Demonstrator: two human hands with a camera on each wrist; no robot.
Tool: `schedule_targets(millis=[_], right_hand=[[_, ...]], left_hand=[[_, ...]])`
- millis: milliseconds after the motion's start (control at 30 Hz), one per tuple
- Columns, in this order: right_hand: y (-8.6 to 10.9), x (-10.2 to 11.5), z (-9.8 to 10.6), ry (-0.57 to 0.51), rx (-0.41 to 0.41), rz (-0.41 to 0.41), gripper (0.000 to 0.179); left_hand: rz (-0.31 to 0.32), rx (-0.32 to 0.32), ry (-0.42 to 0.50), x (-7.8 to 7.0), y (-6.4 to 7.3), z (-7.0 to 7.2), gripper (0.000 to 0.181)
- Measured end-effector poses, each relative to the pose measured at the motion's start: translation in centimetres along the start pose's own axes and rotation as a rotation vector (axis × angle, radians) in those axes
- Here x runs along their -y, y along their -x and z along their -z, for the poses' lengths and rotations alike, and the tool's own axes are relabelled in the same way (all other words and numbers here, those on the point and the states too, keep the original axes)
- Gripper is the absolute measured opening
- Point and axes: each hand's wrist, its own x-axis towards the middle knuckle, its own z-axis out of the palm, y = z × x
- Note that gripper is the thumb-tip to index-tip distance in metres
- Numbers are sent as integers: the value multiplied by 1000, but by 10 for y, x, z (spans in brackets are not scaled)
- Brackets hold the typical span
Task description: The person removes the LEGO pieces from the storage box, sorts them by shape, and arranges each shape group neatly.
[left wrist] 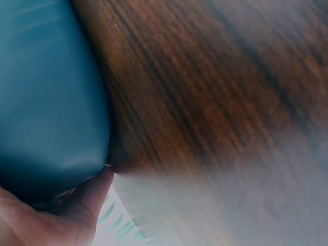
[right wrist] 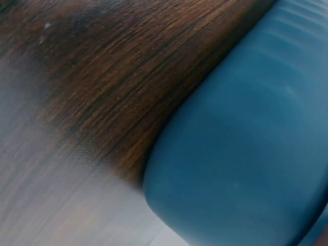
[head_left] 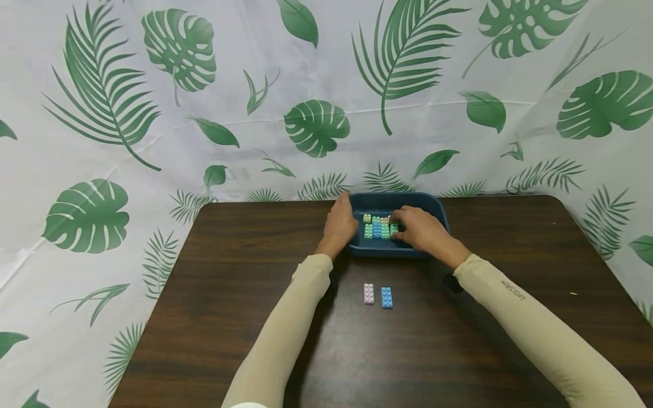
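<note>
A dark blue tray point(head_left: 393, 251) stands near the table's far edge with several toy building bricks point(head_left: 377, 228) grouped inside, mostly green and blue. My left hand point(head_left: 340, 224) grips the tray at its left end; in the left wrist view a fingertip point(left wrist: 105, 177) presses against the outer wall. Reaching in over the right side, my right hand point(head_left: 419, 228) has thumb and fingers around a green brick point(head_left: 394, 228) at the right of the group, partly covering it. In the right wrist view the tray's outer wall point(right wrist: 241, 133) fills much of the frame, and the hand is almost wholly hidden.
On the dark wooden table point(head_left: 245, 272), a pink brick point(head_left: 369, 294) and a blue brick point(head_left: 386, 297) lie side by side, nearer me than the tray. Behind the table hangs a white cloth point(head_left: 245, 56) printed with green leaves.
</note>
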Motion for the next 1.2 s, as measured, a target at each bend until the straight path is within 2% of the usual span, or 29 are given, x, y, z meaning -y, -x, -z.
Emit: schedule_targets(millis=[167,267,467,667,767,867,1000,1200], right_hand=[[0,-2,1,-30,15,17,40],[3,0,3,-6,-4,15,41],[16,9,10,50,-124,31,44],[43,27,21,-20,-272,83,42],[60,36,28,-39,-317,122,41],[77,43,32,-4,-302,154,41],[100,50,30,52,-234,208,43],[124,53,15,39,-148,253,41]], left_hand=[[-7,7,-6,0,1,-1,67],[-3,11,-14,0,-1,-1,67],[12,20,-23,1,-6,-2,67],[16,23,-12,2,-6,-3,69],[14,15,-13,2,-5,-3,69],[13,14,-12,2,-5,-2,68],[11,13,-7,2,-5,-2,68],[5,13,0,1,-4,-1,68]])
